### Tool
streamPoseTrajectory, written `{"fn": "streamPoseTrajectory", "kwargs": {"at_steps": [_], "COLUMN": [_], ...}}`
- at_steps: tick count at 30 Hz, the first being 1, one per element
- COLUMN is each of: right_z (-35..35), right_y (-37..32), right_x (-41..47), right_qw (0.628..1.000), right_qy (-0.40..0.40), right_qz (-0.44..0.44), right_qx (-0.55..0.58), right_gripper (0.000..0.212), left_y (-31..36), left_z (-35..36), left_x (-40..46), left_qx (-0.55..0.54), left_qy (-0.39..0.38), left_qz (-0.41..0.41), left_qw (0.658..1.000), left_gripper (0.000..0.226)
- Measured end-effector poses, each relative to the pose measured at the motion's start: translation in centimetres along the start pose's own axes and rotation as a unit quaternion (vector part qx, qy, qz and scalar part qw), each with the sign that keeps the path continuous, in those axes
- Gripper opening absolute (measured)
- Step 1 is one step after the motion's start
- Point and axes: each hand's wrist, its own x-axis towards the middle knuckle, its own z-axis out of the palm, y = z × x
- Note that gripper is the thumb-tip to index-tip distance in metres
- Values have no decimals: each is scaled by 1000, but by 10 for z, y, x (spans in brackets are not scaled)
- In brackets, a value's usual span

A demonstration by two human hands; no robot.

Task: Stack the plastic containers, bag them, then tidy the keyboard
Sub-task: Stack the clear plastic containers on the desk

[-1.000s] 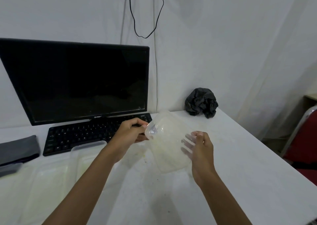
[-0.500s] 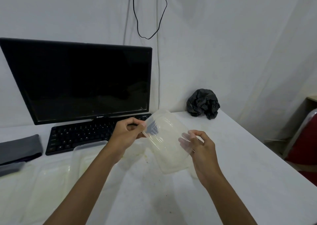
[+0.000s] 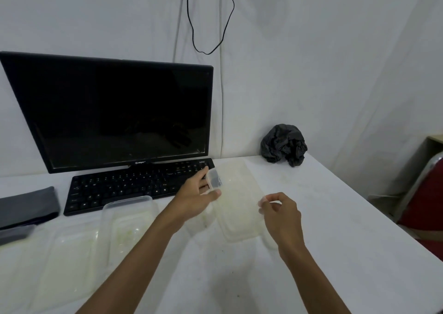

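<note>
Left hand (image 3: 195,197) gripping clear container (image 3: 236,199) by its far corner, right hand (image 3: 281,211) pinching its near edge. Flimsy, slippery plastic: could flex and slip onto the table (image 3: 335,229).

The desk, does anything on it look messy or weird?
Yes. The clear plastic containers on the left have yellowish smears inside, so they look dirty. A crumpled black plastic bag sits wadded in the far corner of the white table. The keyboard lies slanted under the monitor.
</note>
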Motion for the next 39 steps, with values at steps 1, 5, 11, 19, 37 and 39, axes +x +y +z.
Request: {"fn": "streamPoseTrajectory", "kwargs": {"at_steps": [1,5,11,19,37,39], "right_z": [2,10,1,-37,-65,-67], "right_y": [3,15,25,49,74,76], "right_x": [1,3,7,20,43,44], "right_qw": [1000,994,978,946,952,960], "right_qy": [0,2,55,-62,-82,-69], "right_qz": [-1,-20,-40,26,11,0], "right_qx": [-14,-109,-196,-316,-295,-271], "right_gripper": [9,14,33,66,107,106], "left_y": [-4,-10,-18,-16,-4,-3], "left_z": [2,13,28,38,66,70], "left_x": [2,0,0,-2,30,33], "left_qx": [36,193,205,150,123,116], "left_qy": [-4,-4,30,-22,13,19], "left_qz": [1,10,-16,-70,-67,-64], "left_qw": [999,981,978,986,990,991], "left_gripper": [90,80,66,83,85,86]}}
